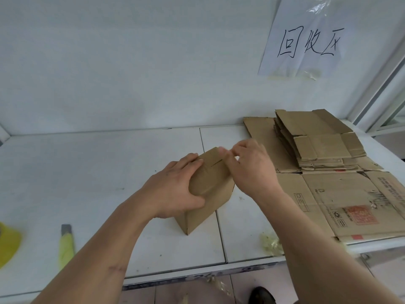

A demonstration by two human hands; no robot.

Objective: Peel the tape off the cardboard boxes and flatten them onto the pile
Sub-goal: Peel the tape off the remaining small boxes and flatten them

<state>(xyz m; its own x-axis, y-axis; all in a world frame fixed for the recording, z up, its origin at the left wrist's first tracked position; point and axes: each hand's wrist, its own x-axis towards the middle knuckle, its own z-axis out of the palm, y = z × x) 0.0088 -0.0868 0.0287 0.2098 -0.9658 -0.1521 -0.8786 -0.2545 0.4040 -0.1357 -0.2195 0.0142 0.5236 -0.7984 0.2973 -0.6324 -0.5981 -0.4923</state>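
1. Standing on the white surface (92, 172) near its middle, a small cardboard box (206, 194) points one lower corner toward the near edge.
2. Left hand (175, 189) grips the box's left side, thumb curled across its front.
3. Right hand (249, 165) pinches at the top far edge, perhaps on tape; blur hides it.
4. Right of it, the pile (324, 150) of flattened boxes fills the far right corner.
5. Open room lies left and behind; a yellow knife (65, 246) lies near the front-left edge.
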